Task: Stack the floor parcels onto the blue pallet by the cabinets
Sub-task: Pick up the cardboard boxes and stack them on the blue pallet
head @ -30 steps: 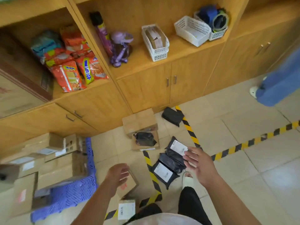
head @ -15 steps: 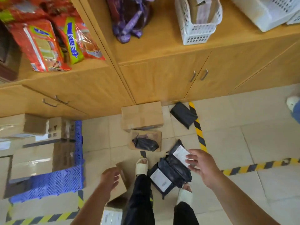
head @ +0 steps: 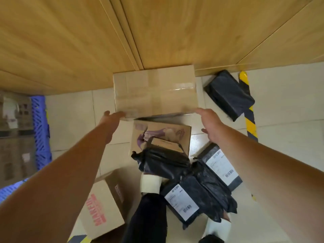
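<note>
A large taped cardboard box (head: 154, 92) stands on the floor against the wooden cabinets (head: 78, 41). My left hand (head: 112, 120) reaches its near left corner, fingers spread and touching the edge. My right hand (head: 208, 123) reaches the near right corner in the same way, thumb apart. Neither hand is closed around the box. The blue pallet (head: 41, 130) lies at the far left with several cardboard boxes (head: 15, 137) stacked on it. More floor parcels lie below my arms: a purple-printed small box (head: 163, 135), a crumpled black bag (head: 163, 162) and a red-lettered box (head: 103, 206).
A black wrapped parcel (head: 228, 94) lies right of the large box, beside yellow-black floor tape (head: 249, 120). Two black mailers with white labels (head: 198, 195) (head: 221, 165) lie by my feet in pale slippers (head: 150, 184). Tiled floor separates the box from the pallet.
I have bent down and forward toward the cabinets. Both hands moved up from the small parcels near my feet to the near corners of the large box.
</note>
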Available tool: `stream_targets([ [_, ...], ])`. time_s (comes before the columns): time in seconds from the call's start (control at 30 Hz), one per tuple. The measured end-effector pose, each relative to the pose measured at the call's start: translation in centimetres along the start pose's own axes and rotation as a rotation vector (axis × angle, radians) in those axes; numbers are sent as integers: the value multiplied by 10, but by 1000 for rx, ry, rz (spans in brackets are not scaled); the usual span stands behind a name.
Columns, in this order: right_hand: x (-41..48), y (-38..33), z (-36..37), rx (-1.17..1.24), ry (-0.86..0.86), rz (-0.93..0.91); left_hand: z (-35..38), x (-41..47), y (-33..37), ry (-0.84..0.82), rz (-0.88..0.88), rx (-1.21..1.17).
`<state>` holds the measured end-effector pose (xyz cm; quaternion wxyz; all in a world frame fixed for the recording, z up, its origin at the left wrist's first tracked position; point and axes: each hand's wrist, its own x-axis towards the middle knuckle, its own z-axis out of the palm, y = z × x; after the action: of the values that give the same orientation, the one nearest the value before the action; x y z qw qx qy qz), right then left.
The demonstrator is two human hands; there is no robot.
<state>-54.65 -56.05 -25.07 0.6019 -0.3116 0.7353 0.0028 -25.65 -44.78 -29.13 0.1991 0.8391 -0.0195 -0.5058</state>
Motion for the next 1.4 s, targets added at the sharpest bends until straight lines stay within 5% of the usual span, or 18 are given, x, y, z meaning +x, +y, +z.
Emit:
stream_targets([
  [0.2,41,-1,15,76,-156,-8,27,26,-3,-49,23,-174],
  [0.43,-10,-13,-9,21,-62,-103,-2,-23,13,-38,93,-241],
  [0.83,-311,-86,-105,245,-19,-286,-110,-329,60,-85,273,-413],
  [1.07,-461,-80,-160,272,-39,-417,-157,-490,16,-87,363,-397],
  [1.4,-557,-3,-218,186,-287,-561,-124,-669,-96,101,317,-806],
])
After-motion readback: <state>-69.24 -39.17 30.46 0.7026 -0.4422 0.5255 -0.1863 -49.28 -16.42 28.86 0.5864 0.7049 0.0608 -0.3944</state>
